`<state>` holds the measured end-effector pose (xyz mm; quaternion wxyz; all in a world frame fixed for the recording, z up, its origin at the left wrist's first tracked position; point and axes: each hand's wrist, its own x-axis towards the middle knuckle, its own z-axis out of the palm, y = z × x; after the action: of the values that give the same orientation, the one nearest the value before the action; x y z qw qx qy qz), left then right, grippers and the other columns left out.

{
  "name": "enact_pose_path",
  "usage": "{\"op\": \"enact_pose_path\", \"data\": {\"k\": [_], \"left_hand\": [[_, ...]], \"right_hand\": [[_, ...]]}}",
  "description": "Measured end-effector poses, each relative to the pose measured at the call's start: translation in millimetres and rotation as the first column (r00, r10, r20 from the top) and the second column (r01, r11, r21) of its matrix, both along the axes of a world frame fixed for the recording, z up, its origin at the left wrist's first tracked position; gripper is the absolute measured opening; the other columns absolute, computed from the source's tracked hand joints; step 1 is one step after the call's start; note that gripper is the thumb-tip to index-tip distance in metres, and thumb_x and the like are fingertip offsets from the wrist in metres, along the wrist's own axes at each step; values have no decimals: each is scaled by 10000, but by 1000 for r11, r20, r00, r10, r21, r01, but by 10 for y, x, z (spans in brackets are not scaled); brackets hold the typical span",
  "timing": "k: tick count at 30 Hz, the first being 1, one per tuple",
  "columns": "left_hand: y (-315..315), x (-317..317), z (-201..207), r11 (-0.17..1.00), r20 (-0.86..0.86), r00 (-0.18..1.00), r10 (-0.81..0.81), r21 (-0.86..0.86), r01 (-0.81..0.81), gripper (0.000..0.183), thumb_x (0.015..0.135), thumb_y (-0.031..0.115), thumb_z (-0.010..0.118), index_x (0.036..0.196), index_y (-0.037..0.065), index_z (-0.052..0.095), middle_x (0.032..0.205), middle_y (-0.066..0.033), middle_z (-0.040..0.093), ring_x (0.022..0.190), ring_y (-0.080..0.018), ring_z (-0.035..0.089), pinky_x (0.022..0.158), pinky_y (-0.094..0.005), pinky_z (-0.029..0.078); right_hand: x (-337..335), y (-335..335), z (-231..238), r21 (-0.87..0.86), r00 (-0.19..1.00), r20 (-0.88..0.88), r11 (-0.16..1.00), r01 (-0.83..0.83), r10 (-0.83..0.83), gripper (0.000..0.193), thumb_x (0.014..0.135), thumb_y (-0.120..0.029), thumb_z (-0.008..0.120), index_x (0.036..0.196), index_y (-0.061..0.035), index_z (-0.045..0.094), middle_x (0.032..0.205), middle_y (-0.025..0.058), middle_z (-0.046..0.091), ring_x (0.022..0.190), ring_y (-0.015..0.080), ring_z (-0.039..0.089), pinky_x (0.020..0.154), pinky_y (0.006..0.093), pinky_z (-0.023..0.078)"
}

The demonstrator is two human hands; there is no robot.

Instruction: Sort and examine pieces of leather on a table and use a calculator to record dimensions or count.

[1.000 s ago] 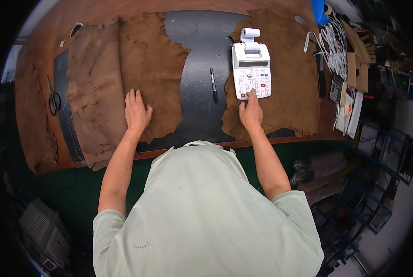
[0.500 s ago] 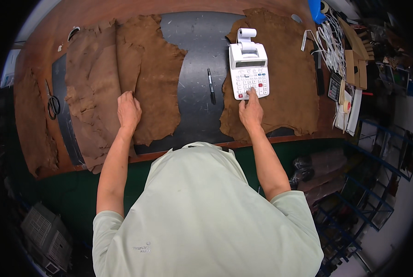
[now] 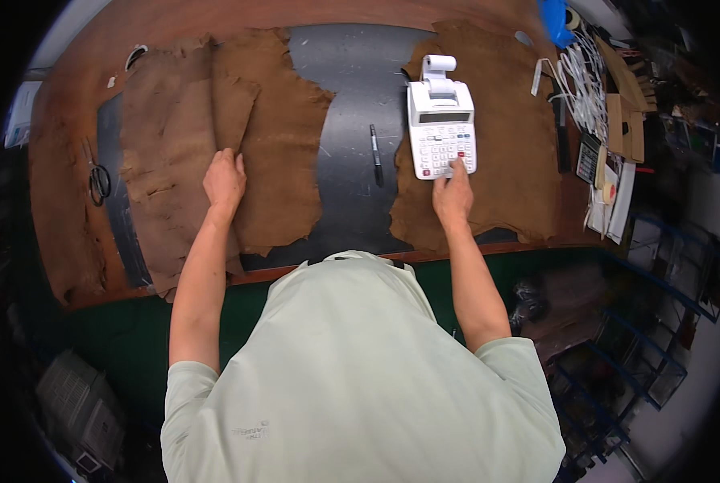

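My left hand (image 3: 225, 179) is closed at the folded edge of a brown leather hide (image 3: 167, 153), fingers curled over the edge; the fingertips are partly hidden. The hide lies over a second brown leather piece (image 3: 283, 161). On the right, my right hand (image 3: 454, 193) reaches over the lower keys of a white printing calculator (image 3: 441, 121), one finger extended onto the keypad near a red key. It grasps nothing. The calculator, with a paper roll at its top, sits on another brown hide (image 3: 513, 145). Between the hides a black marker pen (image 3: 376, 153) lies on the dark mat (image 3: 352, 88).
Scissors (image 3: 98, 177) lie at the left beside a strip of leather (image 3: 66, 217). At the right end of the table are a bundle of white strips (image 3: 583, 88), a dark calculator (image 3: 588, 158) and cardboard (image 3: 624, 129). Blue metal racks (image 3: 618, 362) stand at the lower right.
My right hand's finger has shifted right across the keypad, toward the red key. My left hand stays at the leather edge. The whole view has shifted slightly.
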<state>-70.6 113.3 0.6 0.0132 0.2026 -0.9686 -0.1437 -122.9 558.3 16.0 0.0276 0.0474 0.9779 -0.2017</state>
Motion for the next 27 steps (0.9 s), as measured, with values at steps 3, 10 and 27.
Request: {"op": "enact_pose_path", "data": {"k": [3, 10, 27], "left_hand": [[-76, -20, 105, 999, 25, 1000, 12, -42, -11, 241, 975, 299, 578, 963, 62, 625, 996, -174, 654, 903, -415, 660, 773, -532, 530], [-390, 118, 211, 941, -18, 963, 268, 220, -258, 257, 975, 288, 591, 985, 42, 662, 1008, -190, 694, 966, -421, 647, 819, -512, 505], [-24, 34, 122, 943, -12, 983, 184, -281, -180, 714, 768, 178, 751, 1395, 7, 454, 1306, -145, 490, 1199, -331, 498, 861, -474, 508]], "right_hand": [[14, 197, -88, -10, 993, 108, 999, 47, -46, 505, 898, -158, 602, 1362, 18, 505, 1379, 236, 557, 1276, 398, 534, 1053, 447, 450], [172, 72, 112, -132, 997, 26, 989, 69, -66, 418, 907, -112, 585, 1307, 10, 560, 1367, 199, 582, 841, 293, 668, 812, 391, 526], [484, -317, 68, -318, 995, 73, 947, -47, 74, 394, 914, -47, 583, 1304, 2, 564, 1349, 153, 597, 807, 231, 680, 758, 333, 547]]}}
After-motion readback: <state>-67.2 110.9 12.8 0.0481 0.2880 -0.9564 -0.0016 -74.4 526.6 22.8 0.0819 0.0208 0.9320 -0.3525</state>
